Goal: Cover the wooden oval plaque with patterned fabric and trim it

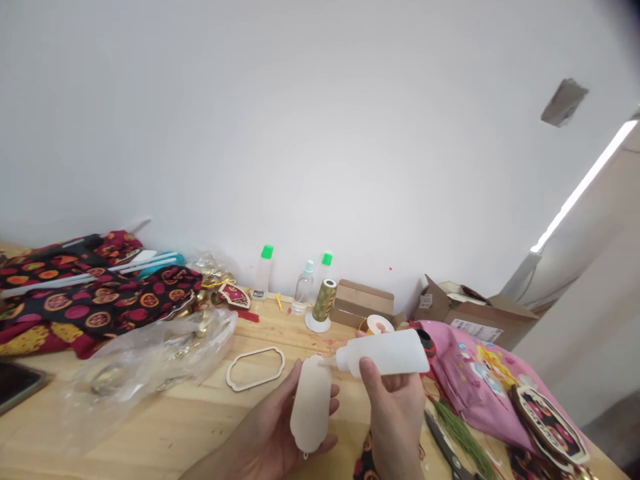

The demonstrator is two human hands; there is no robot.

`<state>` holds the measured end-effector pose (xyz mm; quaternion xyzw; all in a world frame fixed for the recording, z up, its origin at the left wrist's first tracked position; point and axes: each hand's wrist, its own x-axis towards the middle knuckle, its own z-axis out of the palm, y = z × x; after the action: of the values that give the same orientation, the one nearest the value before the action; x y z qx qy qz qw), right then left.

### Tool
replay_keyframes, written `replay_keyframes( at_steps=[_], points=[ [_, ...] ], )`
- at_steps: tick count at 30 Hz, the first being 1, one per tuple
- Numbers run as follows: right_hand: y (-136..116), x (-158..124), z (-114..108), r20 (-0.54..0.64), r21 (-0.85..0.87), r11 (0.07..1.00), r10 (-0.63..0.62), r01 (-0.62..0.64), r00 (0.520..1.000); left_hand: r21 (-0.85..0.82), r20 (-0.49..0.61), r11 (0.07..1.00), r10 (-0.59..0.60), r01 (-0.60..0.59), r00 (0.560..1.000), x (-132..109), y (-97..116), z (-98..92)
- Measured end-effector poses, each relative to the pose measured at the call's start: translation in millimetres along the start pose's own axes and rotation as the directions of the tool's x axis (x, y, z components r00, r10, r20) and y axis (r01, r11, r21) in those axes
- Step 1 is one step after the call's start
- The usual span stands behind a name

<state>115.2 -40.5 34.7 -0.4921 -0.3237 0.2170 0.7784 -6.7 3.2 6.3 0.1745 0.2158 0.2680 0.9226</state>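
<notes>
In my left hand (280,417) lies a pale, flat plaque with scalloped ends (311,403), a small loop at its lower tip; fingers curl round its right edge. My right hand (397,407) grips a white squeeze bottle (390,353) tipped on its side, its thin nozzle at the plaque's upper right edge. Whether any glue-like liquid comes out is too small to tell. A thin wooden frame of similar outline (256,368) rests on the table to the left of my left hand.
Patterned dark fabric (100,300) and a clear plastic bag (150,373) are on the left. At the back stand a spray bottle (303,290), a gold thread spool (325,303) and a cardboard box (363,303). Scissors (445,447), a green tassel (463,430) and a pink bag (480,380) lie right.
</notes>
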Motion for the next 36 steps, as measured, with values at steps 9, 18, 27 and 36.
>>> replay_keyframes(
  at_steps=[9,18,27,36],
  points=[
    [-3,7,5,0.043,0.179,0.984,0.001,-0.008,0.999,0.166,-0.22,0.986,0.047,-0.011,0.974,-8,8,23.1],
    [8,23,1,0.078,0.442,0.879,0.161,-0.179,0.984,0.165,-0.232,0.984,0.104,-0.067,0.967,-1,9,12.0],
    [4,15,4,0.177,0.361,0.92,0.096,-0.156,0.98,0.2,-0.228,0.972,0.171,-0.126,0.959,1,12,6.7],
    [2,14,3,0.186,0.174,0.984,-0.002,-0.031,0.982,0.17,-0.194,0.974,0.184,-0.152,0.963,4,11,-3.3]
  ],
)
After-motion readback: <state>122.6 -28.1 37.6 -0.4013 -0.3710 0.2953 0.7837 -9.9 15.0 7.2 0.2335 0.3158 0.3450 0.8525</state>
